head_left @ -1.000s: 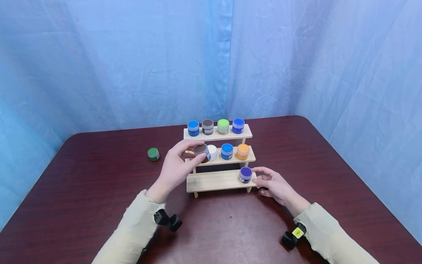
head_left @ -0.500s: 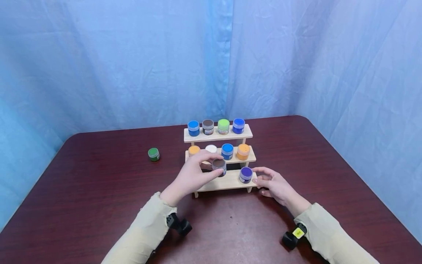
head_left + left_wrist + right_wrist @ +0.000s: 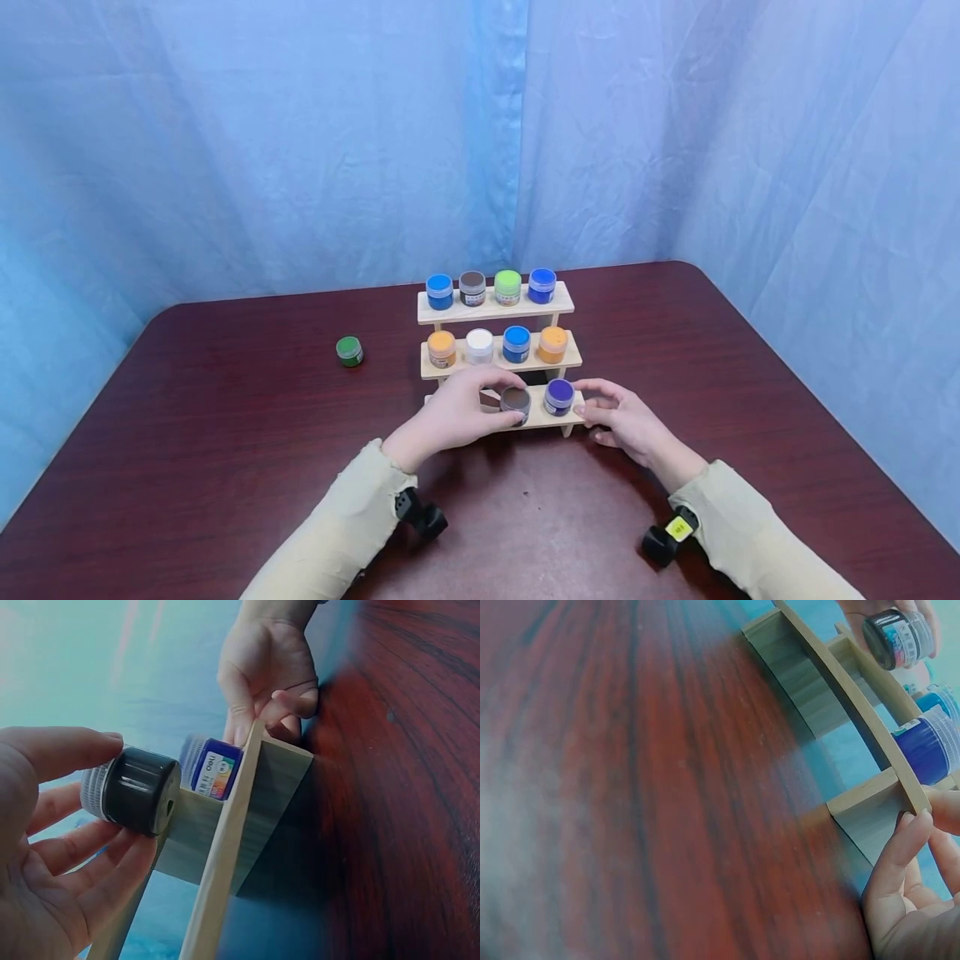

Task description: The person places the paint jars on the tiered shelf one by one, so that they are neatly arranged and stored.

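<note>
My left hand (image 3: 457, 410) pinches a dark brown paint jar (image 3: 515, 402) between thumb and fingers. In the right wrist view this jar (image 3: 898, 637) hangs just above the lowest board of a three-tier wooden rack (image 3: 542, 417). A purple paint jar (image 3: 558, 397) stands at that board's right end; the left wrist view shows its label (image 3: 216, 771). My right hand (image 3: 626, 423) holds the same end of the rack, thumb and forefinger at the board's corner (image 3: 922, 801), beside the purple jar.
On the middle tier stand orange (image 3: 442, 349), white (image 3: 479, 346), blue (image 3: 516, 344) and second orange (image 3: 552, 344) jars. The top tier carries blue, brown, light green (image 3: 507, 287) and dark blue jars. A green jar (image 3: 349, 351) sits on the table left of the rack.
My left hand has carried the brown jar right and down, from in front of the middle tier to over the lowest board beside the purple jar. My right hand stays put.
</note>
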`<state>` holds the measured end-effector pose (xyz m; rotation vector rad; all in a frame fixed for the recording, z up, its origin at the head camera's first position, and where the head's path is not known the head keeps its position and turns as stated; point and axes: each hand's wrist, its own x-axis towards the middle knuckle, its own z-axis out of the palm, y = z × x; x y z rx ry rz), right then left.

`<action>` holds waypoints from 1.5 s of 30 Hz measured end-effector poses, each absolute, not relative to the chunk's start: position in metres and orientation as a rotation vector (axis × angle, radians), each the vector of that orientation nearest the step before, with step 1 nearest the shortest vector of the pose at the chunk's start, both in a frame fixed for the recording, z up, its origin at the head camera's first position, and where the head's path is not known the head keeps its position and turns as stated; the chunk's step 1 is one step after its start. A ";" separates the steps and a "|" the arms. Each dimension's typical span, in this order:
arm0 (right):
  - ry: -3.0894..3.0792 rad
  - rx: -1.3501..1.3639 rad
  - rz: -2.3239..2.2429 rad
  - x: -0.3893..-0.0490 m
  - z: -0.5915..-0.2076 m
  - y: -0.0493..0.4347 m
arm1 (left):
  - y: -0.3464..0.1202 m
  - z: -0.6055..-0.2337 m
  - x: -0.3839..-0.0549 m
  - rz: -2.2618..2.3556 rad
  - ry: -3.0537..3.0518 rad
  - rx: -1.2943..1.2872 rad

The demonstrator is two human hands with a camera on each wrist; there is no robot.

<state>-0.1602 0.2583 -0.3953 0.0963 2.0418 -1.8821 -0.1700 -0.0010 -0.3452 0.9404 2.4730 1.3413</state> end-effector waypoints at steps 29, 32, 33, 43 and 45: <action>2.055 0.111 -1.856 -0.163 -0.393 0.258 | 0.016 -0.354 -0.179 1.176 2.590 0.906; 2.057 0.116 -1.854 -0.163 -0.393 0.258 | 0.016 -0.355 -0.180 1.163 2.605 0.900; 2.058 0.116 -1.854 -0.163 -0.393 0.258 | 0.016 -0.355 -0.180 1.158 2.610 0.898; 2.058 0.113 -1.849 -0.162 -0.394 0.258 | 0.015 -0.356 -0.179 1.178 2.615 0.879; 2.057 0.112 -1.850 -0.161 -0.394 0.258 | 0.015 -0.356 -0.179 1.183 2.613 0.881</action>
